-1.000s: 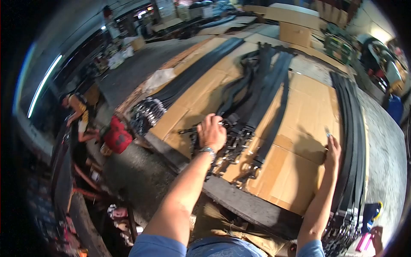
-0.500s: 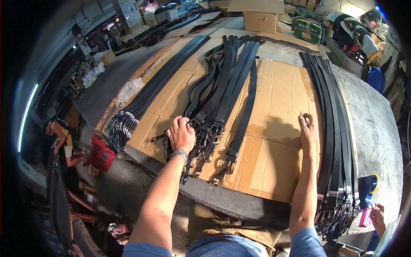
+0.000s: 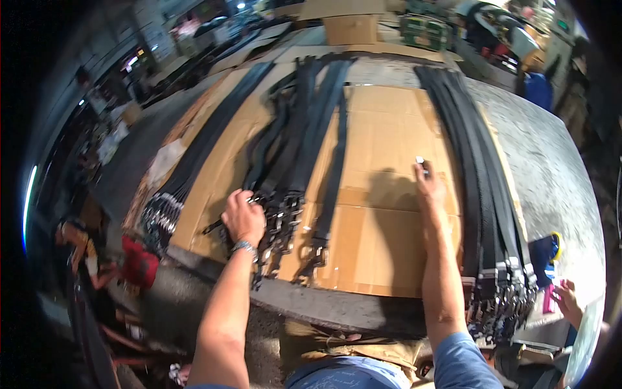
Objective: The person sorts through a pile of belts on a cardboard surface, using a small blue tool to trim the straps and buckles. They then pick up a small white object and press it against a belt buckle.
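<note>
My left hand (image 3: 243,219), with a metal watch on the wrist, has its fingers curled round the buckle end of a black belt at the left of the middle pile of belts (image 3: 282,155). Their dark metal buckles (image 3: 283,214) lie bunched just right of that hand. One single belt (image 3: 332,175) lies apart, to the right of the pile. Over the bare cardboard, my right hand (image 3: 430,185) is closed in a pinch on a small whitish thing (image 3: 420,160), too small and blurred to name.
Flattened cardboard (image 3: 376,246) covers part of the grey table (image 3: 544,155). Belts lie in a left row (image 3: 214,136) and a right row (image 3: 473,175). Another person's hand (image 3: 568,303) is at the right edge, near a pink object (image 3: 549,299). Someone bends over (image 3: 78,243) at far left.
The whole view has shifted, so the table and belts appear further left. My left hand stays at the buckles; my right hand stays raised over the cardboard, still pinching the small thing.
</note>
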The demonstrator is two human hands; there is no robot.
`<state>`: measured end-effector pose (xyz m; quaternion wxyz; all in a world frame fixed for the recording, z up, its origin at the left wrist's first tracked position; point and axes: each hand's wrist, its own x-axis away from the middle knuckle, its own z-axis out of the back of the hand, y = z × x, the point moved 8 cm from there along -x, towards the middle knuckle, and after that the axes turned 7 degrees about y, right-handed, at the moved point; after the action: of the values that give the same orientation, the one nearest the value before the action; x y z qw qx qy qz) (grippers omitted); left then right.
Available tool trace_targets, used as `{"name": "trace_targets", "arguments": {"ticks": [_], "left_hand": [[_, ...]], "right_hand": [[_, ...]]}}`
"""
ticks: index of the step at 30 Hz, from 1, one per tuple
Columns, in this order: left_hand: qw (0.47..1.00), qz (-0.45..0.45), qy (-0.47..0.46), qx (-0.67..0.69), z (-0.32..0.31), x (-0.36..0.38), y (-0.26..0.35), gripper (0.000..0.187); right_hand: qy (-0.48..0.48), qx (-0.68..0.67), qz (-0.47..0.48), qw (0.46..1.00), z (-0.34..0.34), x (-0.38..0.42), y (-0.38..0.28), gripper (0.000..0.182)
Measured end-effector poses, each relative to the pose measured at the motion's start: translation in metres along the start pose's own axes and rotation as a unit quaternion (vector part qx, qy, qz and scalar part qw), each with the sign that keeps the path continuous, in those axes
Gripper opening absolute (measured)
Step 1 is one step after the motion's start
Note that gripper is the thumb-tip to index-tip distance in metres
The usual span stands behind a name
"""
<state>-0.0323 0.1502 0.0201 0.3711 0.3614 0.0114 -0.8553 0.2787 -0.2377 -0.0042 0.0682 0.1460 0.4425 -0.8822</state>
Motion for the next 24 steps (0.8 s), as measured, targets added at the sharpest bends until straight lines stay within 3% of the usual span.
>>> {"name": "trace_targets", "arguments": {"ticks": [2,5,24], "left_hand": [[1.000,-0.005,0.000,-0.001,0.001,0.001,0.001,0.030],[1.000,0.003,0.006,-0.013,0.000,0.000,0.000,0.028],[0.999,0.002,-0.005,-0.035,-0.001,0.000,-0.001,0.028]], "right_hand": [[0.057,-0.037,0.049,0.996,-0.004,-0.001,0.004,0.039],[-0.011,0.004,0.013,1.000,-0.001,0.002,-0.005,0.036],[-0.008,0.012,0.032,0.999,0.008,0.010,-0.019,0.036]]}}
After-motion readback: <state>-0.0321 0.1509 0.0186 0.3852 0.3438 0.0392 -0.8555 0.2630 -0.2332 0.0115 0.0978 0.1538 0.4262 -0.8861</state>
